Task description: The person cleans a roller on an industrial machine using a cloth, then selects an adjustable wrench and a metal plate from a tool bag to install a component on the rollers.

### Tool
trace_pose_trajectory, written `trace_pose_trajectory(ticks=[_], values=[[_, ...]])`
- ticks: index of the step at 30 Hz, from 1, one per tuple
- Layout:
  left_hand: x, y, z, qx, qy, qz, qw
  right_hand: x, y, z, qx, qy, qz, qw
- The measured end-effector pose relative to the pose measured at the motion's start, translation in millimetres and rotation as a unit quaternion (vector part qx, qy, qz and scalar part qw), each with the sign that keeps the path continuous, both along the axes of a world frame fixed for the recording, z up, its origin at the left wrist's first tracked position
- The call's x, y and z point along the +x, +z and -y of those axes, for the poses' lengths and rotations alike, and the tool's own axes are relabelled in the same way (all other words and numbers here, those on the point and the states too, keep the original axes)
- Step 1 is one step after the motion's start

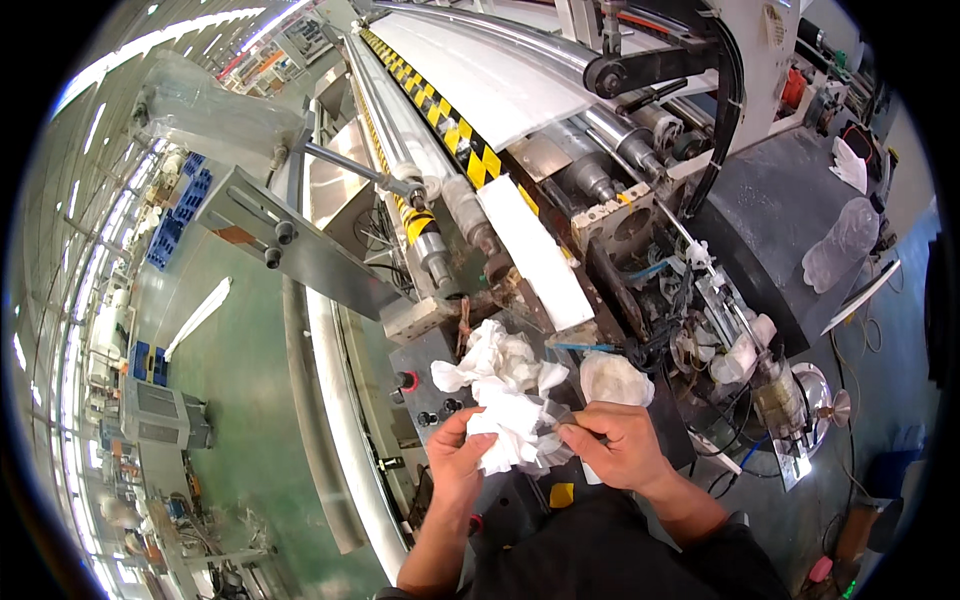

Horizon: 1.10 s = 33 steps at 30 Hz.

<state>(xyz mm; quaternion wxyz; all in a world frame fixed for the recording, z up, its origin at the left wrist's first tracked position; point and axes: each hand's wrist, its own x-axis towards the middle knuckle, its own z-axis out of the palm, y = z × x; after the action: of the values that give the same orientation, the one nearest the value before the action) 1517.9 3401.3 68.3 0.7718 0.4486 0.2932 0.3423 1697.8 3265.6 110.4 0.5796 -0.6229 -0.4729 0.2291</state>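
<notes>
My left hand (460, 455) is closed around a crumpled white sheet (512, 420), thin and soft like tissue or nonwoven, with the thumb on its near side. At the sheet's right edge is a piece of clear film (552, 450). My right hand (618, 447) pinches that film between thumb and fingers. Just beyond my hands, a heap of crumpled white material (490, 355) lies on the dark machine panel; whether it joins the held sheet I cannot tell. A rounded white wad (616, 380) sits beyond my right hand.
A long machine carries a wide white web (480, 75) beside a yellow-black striped bar (430, 100) and metal rollers (620, 140). A red button (405, 380) is left of the heap. Cables and fittings (730, 340) crowd the right. A clear bottle (842, 245) lies on a dark cover.
</notes>
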Motion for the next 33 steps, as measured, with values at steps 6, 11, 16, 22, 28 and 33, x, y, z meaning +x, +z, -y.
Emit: trace_pose_trajectory(ticks=[6, 11, 16, 22, 28, 33], values=[[9, -5, 15, -0.02, 0.082, 0.023, 0.996, -2, 1, -2, -0.002, -0.019, 0.01, 1.0], [-8, 15, -14, 0.046, -0.043, -0.072, 0.995, -4, -15, 3, -0.03, 0.043, -0.025, 0.998], [-20, 41, -29, 0.154, -0.18, -0.187, 0.953, 3, -9, 3, -0.064, 0.104, -0.024, 0.992], [-13, 49, -21, 0.178, -0.233, -0.226, 0.929, -1, -19, -4, -0.089, 0.164, 0.02, 0.982], [-10, 33, -12, 0.109, -0.171, -0.172, 0.964, -5, -15, -5, -0.009, 0.052, 0.036, 0.998], [8, 21, 10, 0.064, -0.041, -0.07, 0.995, -6, -11, -12, 0.084, -0.065, 0.075, 0.992]])
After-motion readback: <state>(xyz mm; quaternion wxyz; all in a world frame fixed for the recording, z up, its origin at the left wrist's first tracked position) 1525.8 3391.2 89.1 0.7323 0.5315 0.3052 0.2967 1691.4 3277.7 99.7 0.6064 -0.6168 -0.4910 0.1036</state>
